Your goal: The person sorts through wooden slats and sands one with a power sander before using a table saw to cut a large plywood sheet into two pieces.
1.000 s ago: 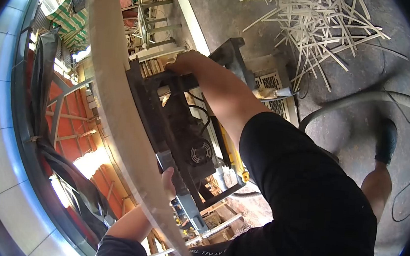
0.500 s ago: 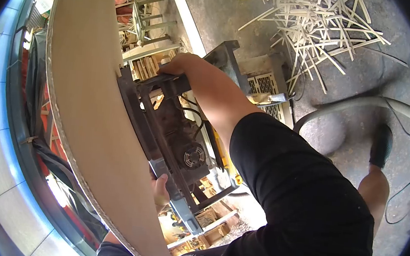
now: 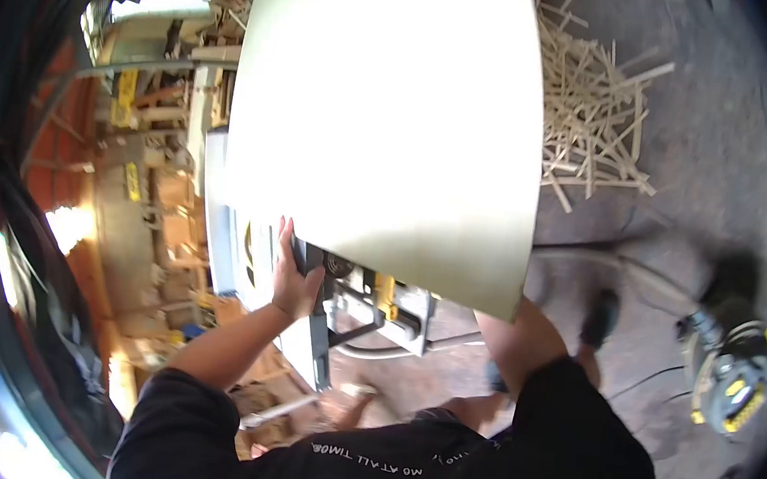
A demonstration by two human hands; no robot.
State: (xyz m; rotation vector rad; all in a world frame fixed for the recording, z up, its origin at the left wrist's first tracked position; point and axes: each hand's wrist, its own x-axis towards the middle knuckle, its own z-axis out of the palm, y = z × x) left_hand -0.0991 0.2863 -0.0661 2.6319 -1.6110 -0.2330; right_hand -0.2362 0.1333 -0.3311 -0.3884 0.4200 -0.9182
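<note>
A large pale board fills the middle of the view, its surface washed out by light. Below its lower left edge, my left hand grips the dark grey rail of a machine, with fingers on one side and thumb on the other. Black and yellow parts of the machine show under the board's lower edge. My right forearm passes beneath the board's lower right corner. The board hides my right hand and whatever it touches.
Thin wood strips lie heaped on the floor at the upper right. A hose runs to a yellow and black power tool on the right. Shelving with wood pieces stands at the left. A foot shows right of centre.
The board has shifted from the left to the centre of the view and now shows its broad face. It covers most of the machine and my right hand, which was visible before.
</note>
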